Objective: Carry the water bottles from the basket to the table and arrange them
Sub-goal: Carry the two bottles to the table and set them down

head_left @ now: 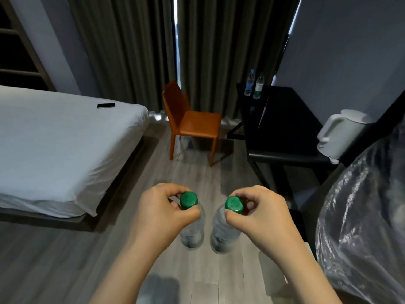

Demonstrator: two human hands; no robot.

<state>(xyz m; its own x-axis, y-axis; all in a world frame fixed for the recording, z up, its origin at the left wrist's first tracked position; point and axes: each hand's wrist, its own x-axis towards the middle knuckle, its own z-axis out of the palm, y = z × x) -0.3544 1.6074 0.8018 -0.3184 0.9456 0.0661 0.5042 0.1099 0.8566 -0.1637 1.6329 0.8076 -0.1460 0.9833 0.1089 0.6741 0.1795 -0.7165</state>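
Fingers (191, 212) of the left hand (160, 213) pinch the left bottle (192, 232) under its green cap (189, 200). The right hand (263, 216) pinches the right bottle (223, 234) likewise, and both hang over the floor (197, 172). It seems best to keep them upright and set them on the table (285, 119) beside the two bottles (249, 83) at its far corner.

Bed (54, 145) left, table (282, 123) right — chair (192, 121) between.

White bed (61, 139) well left of the left hand (160, 213), orange chair (197, 126) straight ahead — white kettle (341, 132) and clear plastic sheet (368, 216) right of the right hand (263, 216).
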